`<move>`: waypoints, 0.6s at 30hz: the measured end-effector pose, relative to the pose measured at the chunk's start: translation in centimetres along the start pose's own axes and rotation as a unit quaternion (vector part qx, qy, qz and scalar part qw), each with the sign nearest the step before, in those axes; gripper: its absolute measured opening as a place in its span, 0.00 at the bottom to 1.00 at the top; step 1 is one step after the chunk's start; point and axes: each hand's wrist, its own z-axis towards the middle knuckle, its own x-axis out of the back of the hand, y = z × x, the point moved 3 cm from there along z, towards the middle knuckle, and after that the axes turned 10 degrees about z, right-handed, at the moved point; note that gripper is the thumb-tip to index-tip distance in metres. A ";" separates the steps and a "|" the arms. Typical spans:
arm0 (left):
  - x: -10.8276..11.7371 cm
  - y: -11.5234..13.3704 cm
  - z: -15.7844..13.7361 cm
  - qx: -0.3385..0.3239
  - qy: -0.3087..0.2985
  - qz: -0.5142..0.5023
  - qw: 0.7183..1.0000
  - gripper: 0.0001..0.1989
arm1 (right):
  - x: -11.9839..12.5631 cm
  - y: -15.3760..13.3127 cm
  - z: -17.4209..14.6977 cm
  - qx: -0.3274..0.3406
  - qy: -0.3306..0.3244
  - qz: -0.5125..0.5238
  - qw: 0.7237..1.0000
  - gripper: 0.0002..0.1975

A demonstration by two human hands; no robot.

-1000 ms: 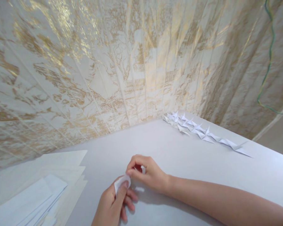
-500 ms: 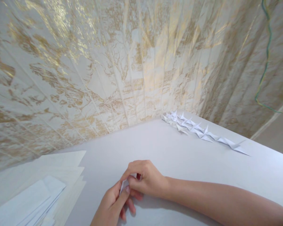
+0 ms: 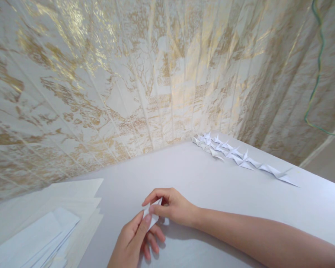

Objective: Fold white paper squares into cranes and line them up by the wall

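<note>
Folded white paper (image 3: 153,222), lower centre of frame: long axis slants toward upper right. Left hand (image 3: 130,233) pinches its left side; right hand (image 3: 175,207) grips the upper end.

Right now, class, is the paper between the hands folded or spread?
Folded: the paper shows as a small, pointed white shape with straight edges.

The person's left hand (image 3: 128,234) and right hand (image 3: 177,206) are bare, with slender fingers (image 3: 158,232) and a short, rounded nail (image 3: 148,219) on the left thumb (image 3: 142,230). The right forearm (image 3: 240,227) is bare too, slim at the wrist (image 3: 197,216) and broader further up.
</note>
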 end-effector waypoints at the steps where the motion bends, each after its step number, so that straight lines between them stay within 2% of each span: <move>1: 0.0 -0.1 0.0 -0.004 0.003 -0.001 1.000 0.32 | 0.1 0.1 0.1 -0.006 0.009 0.009 1.000 0.12; 5: 0.2 -0.1 0.1 -0.016 0.030 0.004 0.999 0.28 | 0.4 0.1 0.2 0.000 0.045 0.029 0.999 0.14; 13: 0.1 0.4 -0.6 -0.014 0.021 0.031 0.999 0.27 | -0.1 0.4 0.1 0.055 -0.012 0.037 0.998 0.18; 18: -0.2 0.6 -1.2 -0.001 0.057 0.042 0.998 0.29 | -0.1 -0.3 0.1 0.059 0.018 0.036 0.997 0.18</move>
